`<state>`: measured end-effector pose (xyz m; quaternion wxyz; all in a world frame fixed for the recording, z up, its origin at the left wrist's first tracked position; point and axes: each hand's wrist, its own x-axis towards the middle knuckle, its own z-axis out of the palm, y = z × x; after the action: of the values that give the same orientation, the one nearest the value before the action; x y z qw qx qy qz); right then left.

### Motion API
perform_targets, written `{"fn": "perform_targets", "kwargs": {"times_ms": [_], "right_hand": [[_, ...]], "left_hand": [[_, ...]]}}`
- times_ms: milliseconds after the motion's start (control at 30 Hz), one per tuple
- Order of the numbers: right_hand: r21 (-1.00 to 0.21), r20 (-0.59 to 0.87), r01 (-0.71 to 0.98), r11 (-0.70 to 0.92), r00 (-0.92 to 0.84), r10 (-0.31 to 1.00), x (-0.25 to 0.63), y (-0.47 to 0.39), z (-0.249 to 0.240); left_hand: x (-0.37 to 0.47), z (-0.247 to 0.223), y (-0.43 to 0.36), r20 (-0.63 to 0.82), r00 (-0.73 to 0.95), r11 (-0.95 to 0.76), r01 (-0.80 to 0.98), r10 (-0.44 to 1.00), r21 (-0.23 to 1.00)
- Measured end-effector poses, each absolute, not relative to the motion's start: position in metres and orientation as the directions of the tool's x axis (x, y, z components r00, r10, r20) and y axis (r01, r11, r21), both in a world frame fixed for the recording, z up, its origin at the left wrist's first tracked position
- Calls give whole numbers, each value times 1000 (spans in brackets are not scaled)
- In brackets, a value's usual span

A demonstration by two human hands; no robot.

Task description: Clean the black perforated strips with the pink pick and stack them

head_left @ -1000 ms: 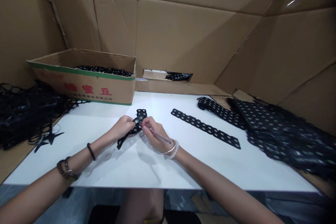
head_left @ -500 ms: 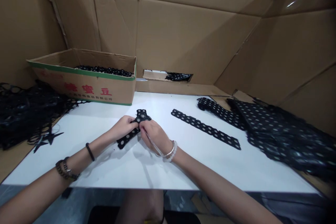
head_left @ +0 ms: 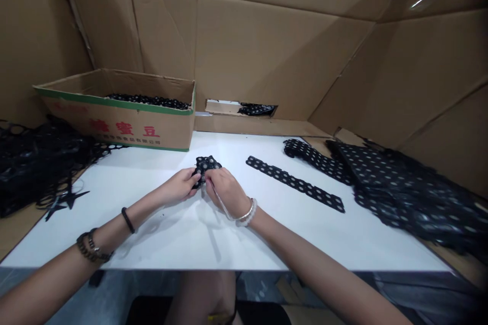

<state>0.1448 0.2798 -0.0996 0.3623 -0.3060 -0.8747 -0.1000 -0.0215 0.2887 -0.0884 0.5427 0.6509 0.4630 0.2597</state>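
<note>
A small black piece with pale round dots [head_left: 206,163] is bunched up near the middle of the white table. My left hand [head_left: 182,184] grips its left edge, thumb on top. At its right side my right hand [head_left: 227,189] is closed, fingertips against the piece. A thin pale stick-like tool [head_left: 221,203] runs from those fingers back toward the wrist; its tip is hidden, and I cannot make out its kind. To the right lies a long flat black strip [head_left: 295,184] with rows of the same dots, apart from both hands.
A cardboard box [head_left: 125,124] holding many black dotted pieces stands back left. Black netted scraps [head_left: 41,162] pile up on the left, with star-shaped offcuts [head_left: 67,199]. Black dotted sheets [head_left: 404,188] are heaped at right, beside a curled strip [head_left: 316,158]. Cardboard walls [head_left: 267,45] enclose the white table [head_left: 160,249].
The strip end that hung down left of my hands no longer shows; the piece is now a compact bunch. My left hand has shifted slightly. The view has moved a little.
</note>
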Motion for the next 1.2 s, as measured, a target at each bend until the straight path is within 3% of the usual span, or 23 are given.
{"fn": "perform_targets", "kwargs": {"times_ms": [167, 267, 367, 667, 767, 867, 933, 1067, 1200], "right_hand": [[38, 693, 611, 790, -586, 420, 142, 281, -101], [53, 653, 614, 788, -618, 438, 140, 283, -103], [42, 622, 656, 754, -608, 494, 140, 286, -104], [61, 772, 607, 792, -532, 348, 159, 281, -91], [-131, 792, 586, 800, -423, 439, 160, 275, -88], [-356, 715, 492, 794, -403, 571, 158, 270, -87], [-420, 665, 458, 784, -433, 609, 157, 269, -88], [-414, 641, 478, 775, -452, 621, 156, 272, -90], [-244, 662, 558, 793, -502, 557, 152, 278, -97]], "left_hand": [[-21, -88, 283, 68, 385, -317, 633, 920, 707], [-22, -87, 277, 87, 436, -404, 718, 896, 567], [-21, -89, 275, 93, 454, -434, 744, 886, 508], [-23, -108, 299, 103, 342, -257, 441, 934, 860], [-21, -105, 299, 48, 326, -162, 332, 944, 929], [-18, -96, 295, -41, 297, -39, 257, 954, 966], [-16, -92, 292, -65, 301, -8, 233, 951, 973], [-16, -93, 293, -24, 319, -53, 231, 947, 972], [-19, -104, 295, 38, 332, -129, 259, 943, 957]]}}
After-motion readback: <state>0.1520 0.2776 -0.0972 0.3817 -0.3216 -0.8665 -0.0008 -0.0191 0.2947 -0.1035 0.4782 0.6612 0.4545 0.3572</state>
